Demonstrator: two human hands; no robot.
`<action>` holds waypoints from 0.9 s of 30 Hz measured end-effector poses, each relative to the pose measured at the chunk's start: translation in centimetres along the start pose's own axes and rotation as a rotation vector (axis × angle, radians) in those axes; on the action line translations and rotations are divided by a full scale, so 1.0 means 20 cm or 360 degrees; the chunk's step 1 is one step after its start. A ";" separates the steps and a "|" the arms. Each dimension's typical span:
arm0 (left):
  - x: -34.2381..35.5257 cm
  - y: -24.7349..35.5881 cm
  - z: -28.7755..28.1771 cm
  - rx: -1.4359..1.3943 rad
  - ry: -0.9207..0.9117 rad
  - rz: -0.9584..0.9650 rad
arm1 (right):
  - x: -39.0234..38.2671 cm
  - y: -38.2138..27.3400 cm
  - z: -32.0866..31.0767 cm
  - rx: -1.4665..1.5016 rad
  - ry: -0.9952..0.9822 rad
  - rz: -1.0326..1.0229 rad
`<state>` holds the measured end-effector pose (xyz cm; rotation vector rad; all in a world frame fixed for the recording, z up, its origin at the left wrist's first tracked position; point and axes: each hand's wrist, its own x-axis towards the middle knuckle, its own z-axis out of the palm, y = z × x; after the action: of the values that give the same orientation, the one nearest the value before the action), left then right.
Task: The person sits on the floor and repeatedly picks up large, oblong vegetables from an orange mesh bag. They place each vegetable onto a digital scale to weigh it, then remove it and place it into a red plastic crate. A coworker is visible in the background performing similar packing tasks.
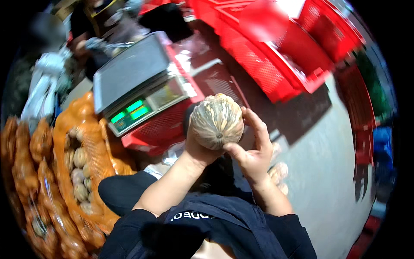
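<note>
A round, ribbed pumpkin (pixel 217 123), mottled green and cream, is held up in front of me. My left hand (pixel 199 152) cups it from below and the left, its fingers mostly hidden behind it. On the other side, my right hand (pixel 253 157) has its thumb against the pumpkin's lower right and its fingers curved along the right edge. Just left of the pumpkin stands a weighing scale (pixel 131 71) with a bare grey platform and a green lit display (pixel 130 111), set on a red crate (pixel 157 131).
An opened orange mesh sack (pixel 113 149) of pumpkins (pixel 80 177) lies at my left, beside several filled orange sacks (pixel 26 159). Red plastic crates (pixel 258 56) line the far right. Several wrapped pumpkins (pixel 278 172) rest on the floor by my right arm. Another person (pixel 92 26) is at the far left.
</note>
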<state>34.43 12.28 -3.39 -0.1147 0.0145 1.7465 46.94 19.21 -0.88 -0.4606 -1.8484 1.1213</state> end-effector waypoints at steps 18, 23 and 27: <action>0.34 -0.56 -0.23 0.1849 0.0146 0.0010 | -0.45 0.40 -0.65 0.1531 0.0467 0.1277; 0.40 -0.60 -0.28 0.1332 0.0381 -0.0212 | -0.49 0.42 -0.73 0.0656 0.0455 0.0734; 0.40 -0.57 -0.36 0.1280 0.0393 -0.0479 | -0.52 0.50 -0.87 0.1061 0.0213 0.1157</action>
<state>44.81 21.66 -10.71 0.2477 0.8278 1.3081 65.76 26.08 -11.36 -0.8043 -1.0862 2.0308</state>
